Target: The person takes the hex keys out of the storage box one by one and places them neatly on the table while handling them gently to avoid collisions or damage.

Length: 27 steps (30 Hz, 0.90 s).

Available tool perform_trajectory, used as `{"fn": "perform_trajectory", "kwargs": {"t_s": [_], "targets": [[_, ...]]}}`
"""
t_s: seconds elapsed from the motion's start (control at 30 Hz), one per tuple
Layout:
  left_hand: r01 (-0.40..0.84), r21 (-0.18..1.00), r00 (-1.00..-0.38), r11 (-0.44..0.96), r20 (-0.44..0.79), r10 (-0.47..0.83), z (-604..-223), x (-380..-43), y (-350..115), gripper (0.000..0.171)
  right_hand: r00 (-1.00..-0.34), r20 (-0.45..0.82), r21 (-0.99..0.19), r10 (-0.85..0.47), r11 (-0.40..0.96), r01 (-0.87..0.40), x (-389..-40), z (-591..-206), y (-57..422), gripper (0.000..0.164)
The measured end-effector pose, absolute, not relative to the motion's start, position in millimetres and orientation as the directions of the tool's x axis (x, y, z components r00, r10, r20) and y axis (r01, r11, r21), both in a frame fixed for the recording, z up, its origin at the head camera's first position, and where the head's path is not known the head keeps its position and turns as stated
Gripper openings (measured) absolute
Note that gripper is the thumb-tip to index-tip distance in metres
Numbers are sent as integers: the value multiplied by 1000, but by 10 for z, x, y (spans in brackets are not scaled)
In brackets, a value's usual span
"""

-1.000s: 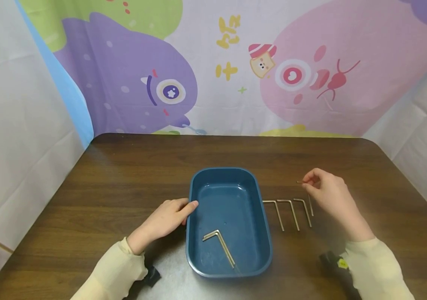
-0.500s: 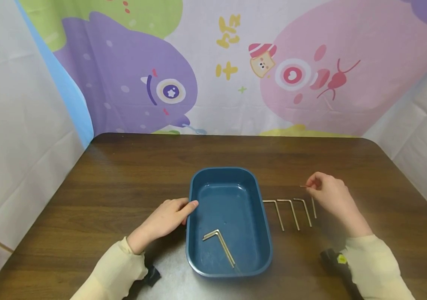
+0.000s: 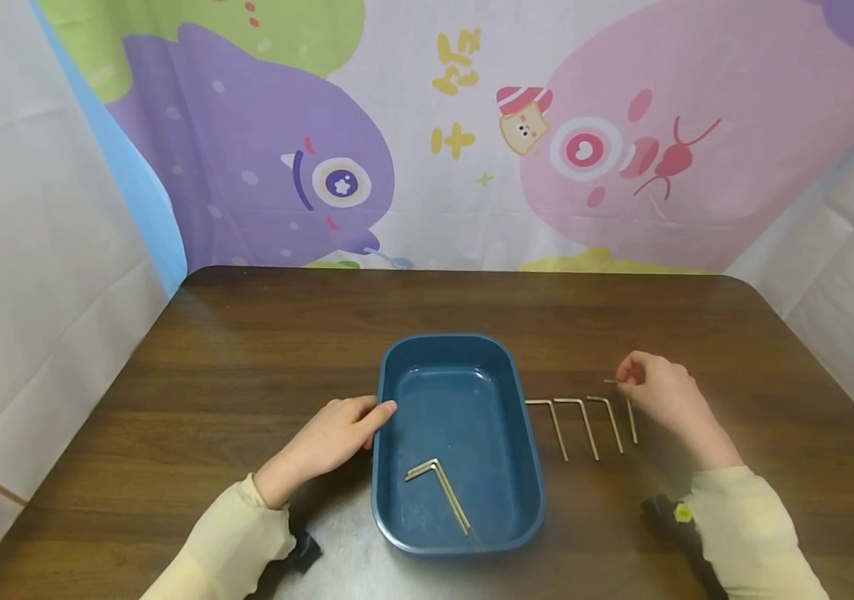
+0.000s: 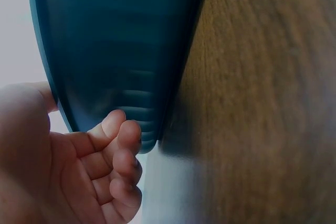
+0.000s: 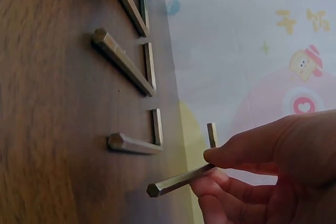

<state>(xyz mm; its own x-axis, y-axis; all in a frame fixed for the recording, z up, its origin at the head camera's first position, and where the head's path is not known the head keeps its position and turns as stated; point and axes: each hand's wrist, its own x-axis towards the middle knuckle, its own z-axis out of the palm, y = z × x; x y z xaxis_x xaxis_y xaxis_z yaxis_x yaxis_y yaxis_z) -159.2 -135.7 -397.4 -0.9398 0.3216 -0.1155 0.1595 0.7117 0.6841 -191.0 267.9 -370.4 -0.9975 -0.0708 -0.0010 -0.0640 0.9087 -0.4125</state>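
My left hand (image 3: 332, 435) grips the left wall of a blue plastic tray (image 3: 451, 417), its thumb over the rim. In the left wrist view the other fingers (image 4: 127, 136) lie curled against the outer wall. Two L-shaped hex keys (image 3: 451, 493) lie together inside the tray. Right of the tray, my right hand (image 3: 665, 398) pinches another brass-coloured hex key (image 5: 181, 181) near its bend, between thumb and fingers. Beside it lie three more hex keys in a row: one by the tray (image 3: 558, 435), a middle one (image 3: 589, 433) and one nearest my right hand (image 3: 614, 429).
The dark wooden table (image 3: 262, 333) reaches back to a cartoon-printed curtain (image 3: 456, 208). White cloth (image 3: 44, 208) hangs at the left and more hangs at the right. A dark strap-like piece (image 3: 302, 552) shows under the left wrist.
My right hand has shifted slightly right and toward me, with the pinched hex key moving along in it. The left hand, the tray and the other hex keys have stayed put.
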Motion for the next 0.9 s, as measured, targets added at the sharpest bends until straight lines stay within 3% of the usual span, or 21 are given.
{"fn": "perform_trajectory", "kwargs": {"t_s": [0.33,0.9], "targets": [[155,681,-941,716,-120,317,-3972,-1593,-1357,46,-993,-104,-425,-64,905,-14,-1945,-3788,2756,10],[156,679,-942,717,-117,316,-3978,-1596,-1359,46,-986,-155,-419,-67,908,4,-1962,-3875,2843,9]]}}
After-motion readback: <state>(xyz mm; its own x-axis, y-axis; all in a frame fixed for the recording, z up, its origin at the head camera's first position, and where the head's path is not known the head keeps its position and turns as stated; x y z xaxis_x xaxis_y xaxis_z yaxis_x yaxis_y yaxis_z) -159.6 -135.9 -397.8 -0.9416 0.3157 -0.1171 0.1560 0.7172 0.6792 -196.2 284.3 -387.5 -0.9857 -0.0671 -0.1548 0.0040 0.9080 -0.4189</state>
